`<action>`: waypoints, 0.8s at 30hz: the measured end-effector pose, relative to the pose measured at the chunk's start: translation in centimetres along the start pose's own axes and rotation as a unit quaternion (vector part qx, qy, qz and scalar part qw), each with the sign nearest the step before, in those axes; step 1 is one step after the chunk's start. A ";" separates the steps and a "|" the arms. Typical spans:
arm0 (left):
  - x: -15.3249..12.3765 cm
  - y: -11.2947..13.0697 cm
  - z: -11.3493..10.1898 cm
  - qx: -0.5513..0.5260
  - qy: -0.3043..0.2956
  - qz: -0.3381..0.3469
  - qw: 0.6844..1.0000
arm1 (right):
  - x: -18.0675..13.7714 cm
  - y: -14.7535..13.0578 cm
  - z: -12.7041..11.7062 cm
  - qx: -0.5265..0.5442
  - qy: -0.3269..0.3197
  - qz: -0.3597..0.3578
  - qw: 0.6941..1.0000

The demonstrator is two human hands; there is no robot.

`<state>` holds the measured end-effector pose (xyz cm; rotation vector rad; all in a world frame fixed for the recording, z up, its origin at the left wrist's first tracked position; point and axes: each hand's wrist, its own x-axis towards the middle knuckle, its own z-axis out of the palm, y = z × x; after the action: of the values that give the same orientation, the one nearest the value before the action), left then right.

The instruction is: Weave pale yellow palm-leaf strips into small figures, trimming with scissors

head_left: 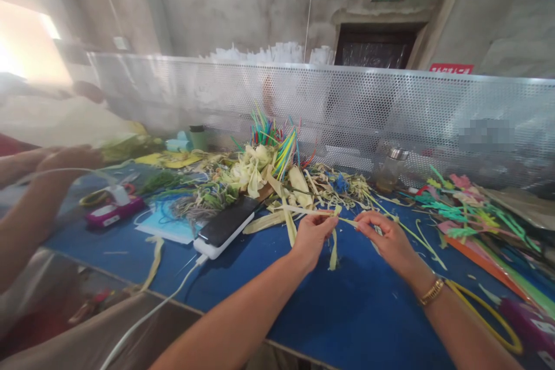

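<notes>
My left hand [311, 238] pinches a pale husk strip [303, 210] between thumb and fingers above the blue table [333, 312]. One end of the strip sticks out to the left and a short piece dangles below the fingertips. On the right, my right hand [385, 237] has thumb and fingers closed on the strip's other end. The strip runs taut across the gap between both hands. Just beyond them lies a heap of dried husk pieces [299, 182] with bundled leaves and coloured sticks [286, 150].
A phone on a white power bank [229, 225] trails a cable over the table edge. Purple devices [115, 212] lie at both sides. Coloured craft flowers [472, 208], a glass bottle [391, 170] and a perforated metal screen [355, 104] stand beyond. A co-worker's arms [39, 196] reach in from the left.
</notes>
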<state>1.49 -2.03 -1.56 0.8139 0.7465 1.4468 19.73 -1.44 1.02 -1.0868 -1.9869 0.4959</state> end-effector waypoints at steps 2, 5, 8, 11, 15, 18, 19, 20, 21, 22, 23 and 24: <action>-0.1 0.1 0.0 -0.004 0.008 0.005 1.000 | -0.1 0.1 0.0 0.004 0.000 0.005 1.000; -0.3 0.3 0.0 0.001 0.011 0.013 1.000 | -0.1 0.0 -0.1 0.014 -0.014 0.028 0.999; -0.5 0.3 0.1 0.022 -0.004 0.004 1.000 | -0.3 -0.5 0.1 0.051 -0.058 0.082 0.994; -0.7 0.2 0.2 0.047 -0.029 -0.021 0.998 | -0.5 -1.1 0.8 0.130 -0.098 0.115 0.980; -0.9 0.0 0.3 0.068 -0.059 -0.039 0.995 | -0.7 -1.5 2.0 0.180 -0.070 0.129 0.973; -0.9 -0.3 0.3 0.081 -0.075 -0.036 0.993 | -0.8 -1.4 2.2 0.150 -0.049 0.136 0.978; -1.0 -0.4 0.3 0.083 -0.075 -0.033 0.993 | -0.8 -1.3 2.2 0.135 -0.048 0.135 0.980; -1.0 -0.4 0.3 0.083 -0.072 -0.031 0.994 | -0.9 -1.3 2.1 0.120 -0.049 0.133 0.983; -1.0 -0.4 0.4 0.079 -0.066 -0.030 0.994 | -0.9 -1.3 2.0 0.108 -0.051 0.128 0.985; -1.1 -0.4 0.4 0.072 -0.060 -0.029 0.995 | -1.0 -1.3 2.0 0.097 -0.052 0.122 0.986; -1.1 -0.3 0.5 0.064 -0.054 -0.029 0.996 | -1.0 -1.3 1.9 0.087 -0.053 0.116 0.988; -1.2 -0.2 0.6 0.056 -0.048 -0.026 0.997 | -1.0 -1.4 1.9 0.078 -0.054 0.109 0.990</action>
<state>2.09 -3.18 -1.50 0.9355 0.7757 1.3195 17.80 -2.97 0.33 -1.2060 -1.8943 0.8271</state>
